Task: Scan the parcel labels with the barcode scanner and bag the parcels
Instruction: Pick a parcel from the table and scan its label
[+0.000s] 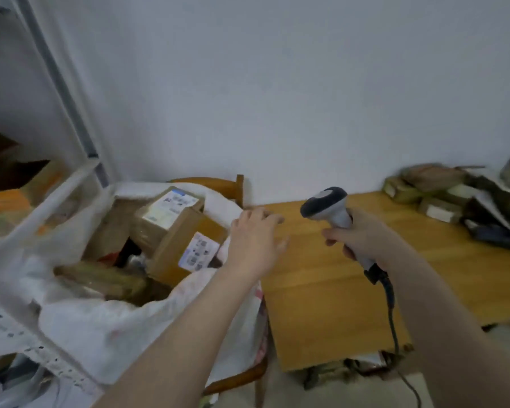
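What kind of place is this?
Probably a small parcel-sorting room: a white sack full of labelled cardboard boxes, a barcode scanner in the right hand, and more parcels piled on the wooden table.

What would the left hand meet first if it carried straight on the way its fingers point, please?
The left hand would probably meet the wooden table at its far corner, else the wall; depth is unclear.

Bare left forearm (189, 322), bare right forearm (442, 295), bare left hand (256, 240), bare right hand (362, 234), uncovered fingers (270, 216)
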